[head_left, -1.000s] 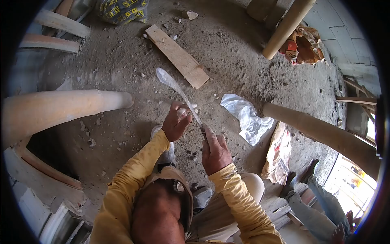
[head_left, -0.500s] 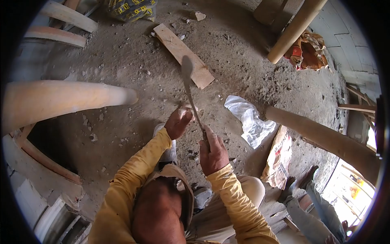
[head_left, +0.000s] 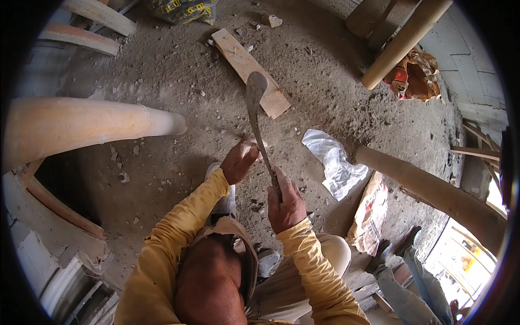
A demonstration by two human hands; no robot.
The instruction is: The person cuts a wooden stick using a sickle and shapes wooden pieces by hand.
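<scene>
Swinging the machete (head_left: 253, 105) across the plank (head_left: 234, 51)

Its tip (head_left: 257, 82) had shifted from beside the plank to overlap its left edge in view, seemingly presenting the blade (head_left: 259, 138) for handling. The right hand (head_left: 287, 207) gripped the handle (head_left: 275, 182); the left hand (head_left: 236, 163) curled beside the blade, contents unclear.

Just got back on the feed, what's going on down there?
Someone crouches over the dirt floor. Their right hand grips a long blade by its lower end, with its broad tip pointing away from them. The left hand is curled close beside the blade; something pale shows at its fingers, too unclear to name. Beyond lies a board, with a plastic sheet to the right. Another person's legs show at lower right.
</scene>
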